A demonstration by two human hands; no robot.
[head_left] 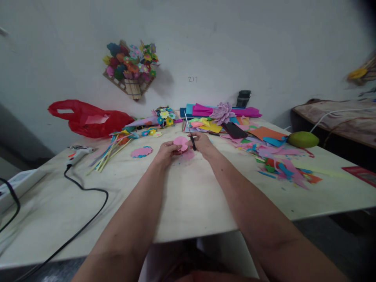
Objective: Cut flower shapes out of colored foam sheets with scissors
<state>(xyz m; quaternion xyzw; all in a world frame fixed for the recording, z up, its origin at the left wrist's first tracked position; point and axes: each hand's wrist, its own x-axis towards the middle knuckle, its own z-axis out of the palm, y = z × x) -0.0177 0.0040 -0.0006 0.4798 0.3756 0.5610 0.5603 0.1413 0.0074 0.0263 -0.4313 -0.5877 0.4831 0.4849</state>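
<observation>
a pink, rounded, thin flat piece (180, 143) is up in the fingers above the middle of the table, its left side pinched between the thumb and fingers of the left hand (169, 152). the right hand (201, 144) is curled around black-handled scissors with a slim metal blade (192, 141), the blade pointing up and away from the person; whether its fingertips also touch the pink piece i cannot tell. a 2nd pink flat piece (188, 155) lies on the tabletop just below the hands.

left of the left hand, a pink disc with a blue scalloped edge (141, 151) lies flat. the pale tabletop (194, 203) shows between the 2 forearms down to its front edge, and more of its surface runs between the disc and the black cord (94, 190) of a white glue gun (78, 155). a white power strip (22, 184) lies along the left edge.

right of the right forearm, a loose heap of coloured scraps (284, 164) spreads toward the right edge, where a yellow-green oval object (303, 139) sits. behind the hands, a lilac layered flower (222, 113) and bright folded sheets (202, 110) line the back edge by the wall; a red plastic bag (79, 125) fills the back left corner.
</observation>
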